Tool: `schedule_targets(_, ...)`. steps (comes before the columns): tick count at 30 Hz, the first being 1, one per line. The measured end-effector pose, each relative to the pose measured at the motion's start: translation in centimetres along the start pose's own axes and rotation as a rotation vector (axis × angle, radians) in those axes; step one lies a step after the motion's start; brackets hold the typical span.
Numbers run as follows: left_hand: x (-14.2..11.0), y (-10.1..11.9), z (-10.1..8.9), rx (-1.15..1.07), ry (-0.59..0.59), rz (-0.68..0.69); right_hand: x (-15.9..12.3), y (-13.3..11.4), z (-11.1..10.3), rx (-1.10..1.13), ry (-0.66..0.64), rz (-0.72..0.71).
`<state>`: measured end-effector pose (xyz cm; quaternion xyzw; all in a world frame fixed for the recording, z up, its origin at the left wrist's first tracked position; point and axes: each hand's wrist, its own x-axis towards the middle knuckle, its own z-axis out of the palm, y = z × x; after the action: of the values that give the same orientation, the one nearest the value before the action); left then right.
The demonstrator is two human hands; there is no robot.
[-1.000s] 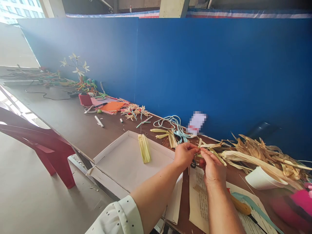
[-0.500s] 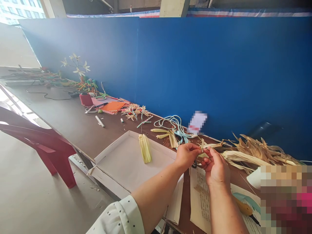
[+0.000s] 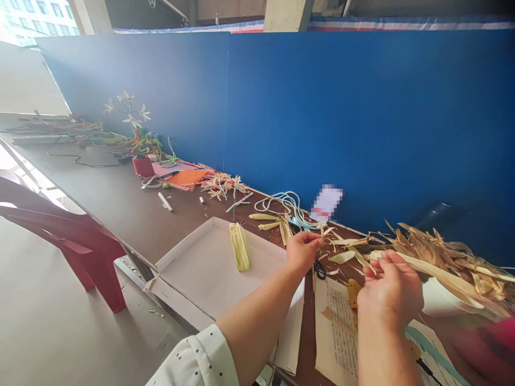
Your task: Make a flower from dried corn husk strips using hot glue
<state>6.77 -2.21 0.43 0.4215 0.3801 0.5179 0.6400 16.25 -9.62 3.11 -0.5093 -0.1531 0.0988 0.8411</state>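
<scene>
My left hand (image 3: 302, 252) pinches a small pale corn husk piece (image 3: 326, 232) above the table, just past the white box lid's right corner. My right hand (image 3: 390, 292) is apart from it, to the right, with thumb and fingers closed together. Narrow husk strips (image 3: 361, 259) run up to its fingertips; whether it grips one I cannot tell. A folded yellow-green husk (image 3: 240, 247) lies in the shallow white box lid (image 3: 201, 279). Black scissor handles (image 3: 319, 269) show below my left hand. Husk scraps (image 3: 341, 257) lie between the hands.
Dry husks (image 3: 426, 244) pile at the right by a white bowl (image 3: 446, 300). A printed sheet (image 3: 333, 327) lies near my right forearm. Pale cord (image 3: 277, 201), husk flowers (image 3: 221, 185) and orange paper (image 3: 187, 177) line the blue partition (image 3: 322, 107). A red chair (image 3: 88, 246) stands left.
My hands have parted. The right hand has moved right and nearer to me; the left has shifted slightly left, still pinching the husk piece. The white bowl now shows more.
</scene>
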Motion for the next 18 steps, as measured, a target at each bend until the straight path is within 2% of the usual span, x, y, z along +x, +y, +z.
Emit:
schedule_targets(2,0.0,0.0,0.0,0.008,0.003,0.009,0.2,-0.5,-0.2,-0.021,-0.024,-0.019)
schedule_targets(4,0.1,-0.2,0.1,0.024,0.005,0.012,0.9,-0.8,-0.6,-0.154,-0.105,-0.026)
schedule_targets(6,0.2,-0.5,0.1,0.037,0.004,0.018,2.1,-0.9,-1.2,-0.456,-0.268,-0.068)
schedule_targets(8,0.2,-0.7,0.1,0.039,-0.007,0.031,3.7,-0.6,-1.8,-0.868,-0.493,-0.148)
schedule_targets(10,0.3,-0.9,0.1,0.032,-0.024,0.042,5.2,0.0,-2.2,-1.177,-0.570,-0.212)
schedule_targets(12,0.3,-1.0,0.1,0.024,-0.033,0.041,6.6,0.9,-2.5,-1.330,-0.575,-0.217)
schedule_targets(14,0.3,-1.0,0.1,0.024,-0.035,0.041,7.6,2.2,-2.6,-1.323,-0.562,-0.187)
schedule_targets(18,0.4,-1.2,0.1,0.050,-0.040,0.055,8.4,5.2,-2.8,-0.981,-0.502,-0.215)
